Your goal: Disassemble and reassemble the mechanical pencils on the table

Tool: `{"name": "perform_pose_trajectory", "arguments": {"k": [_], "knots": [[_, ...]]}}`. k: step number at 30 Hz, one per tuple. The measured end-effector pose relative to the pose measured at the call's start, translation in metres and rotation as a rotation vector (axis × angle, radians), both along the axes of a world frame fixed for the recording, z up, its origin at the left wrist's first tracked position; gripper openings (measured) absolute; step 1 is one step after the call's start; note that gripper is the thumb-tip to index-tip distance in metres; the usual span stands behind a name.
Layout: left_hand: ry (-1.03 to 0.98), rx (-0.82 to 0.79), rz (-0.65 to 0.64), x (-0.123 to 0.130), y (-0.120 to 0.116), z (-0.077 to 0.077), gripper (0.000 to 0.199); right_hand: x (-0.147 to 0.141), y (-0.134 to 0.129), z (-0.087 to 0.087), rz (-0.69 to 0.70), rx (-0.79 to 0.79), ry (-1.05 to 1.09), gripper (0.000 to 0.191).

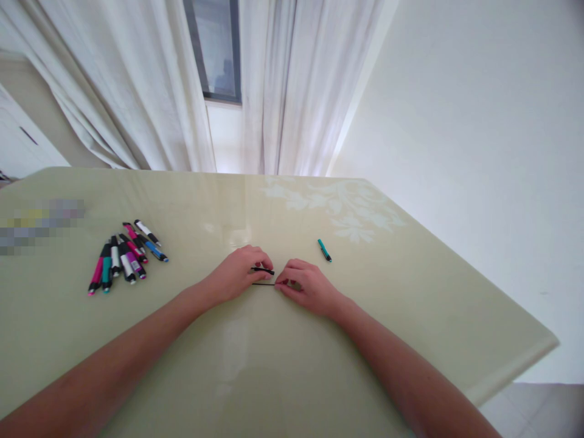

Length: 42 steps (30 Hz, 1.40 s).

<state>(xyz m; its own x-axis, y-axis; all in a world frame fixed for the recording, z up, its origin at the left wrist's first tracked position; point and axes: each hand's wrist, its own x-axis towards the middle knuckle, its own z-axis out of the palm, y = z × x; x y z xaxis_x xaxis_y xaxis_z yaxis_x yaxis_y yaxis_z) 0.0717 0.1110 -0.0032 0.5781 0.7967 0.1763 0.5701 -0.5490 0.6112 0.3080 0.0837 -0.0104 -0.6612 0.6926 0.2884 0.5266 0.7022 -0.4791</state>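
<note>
Over the middle of the table, my left hand (239, 274) is closed around a short black pen part (263, 269); its far end is hidden by the fingers. Just below that part lies a thin black rod that looks like a pen refill (264, 284). The fingertips of my right hand (310, 287) pinch the rod's right end, while its left end passes near my left thumb. A teal pen barrel with a black clip (324, 250) rests on the table beyond my right hand.
To the left, several pens (121, 258) in pink, teal, white, purple and blue lie in a loose pile. A blurred-out item (41, 222) sits at the far left. The glossy table (255, 377) has a floral pattern; curtains (310, 85) hang behind it.
</note>
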Motion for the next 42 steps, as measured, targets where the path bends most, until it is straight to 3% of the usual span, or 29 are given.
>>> {"name": "perform_pose_trajectory", "arguments": {"k": [6,10,22,28,32,42], "knots": [[-0.017,0.163,0.140,0.000,0.002,-0.010,0.028,-0.001,-0.001,0.002,-0.006,-0.021,0.016,0.004],[0.076,0.222,0.088,-0.002,0.003,-0.015,0.030,-0.001,-0.001,0.002,-0.004,-0.014,0.013,0.004],[0.076,0.236,0.057,0.001,0.002,-0.021,0.022,-0.001,-0.003,0.005,0.027,-0.008,0.012,0.005],[-0.005,0.151,0.074,0.004,0.000,-0.017,0.010,-0.002,-0.004,0.008,0.026,-0.001,0.015,0.011],[-0.047,0.120,0.077,0.004,0.000,-0.017,0.017,0.000,-0.002,0.008,-0.044,-0.007,0.012,0.012],[-0.020,0.165,0.074,0.002,0.001,-0.021,0.026,0.011,0.001,0.015,0.046,-0.095,0.013,0.012]]}}
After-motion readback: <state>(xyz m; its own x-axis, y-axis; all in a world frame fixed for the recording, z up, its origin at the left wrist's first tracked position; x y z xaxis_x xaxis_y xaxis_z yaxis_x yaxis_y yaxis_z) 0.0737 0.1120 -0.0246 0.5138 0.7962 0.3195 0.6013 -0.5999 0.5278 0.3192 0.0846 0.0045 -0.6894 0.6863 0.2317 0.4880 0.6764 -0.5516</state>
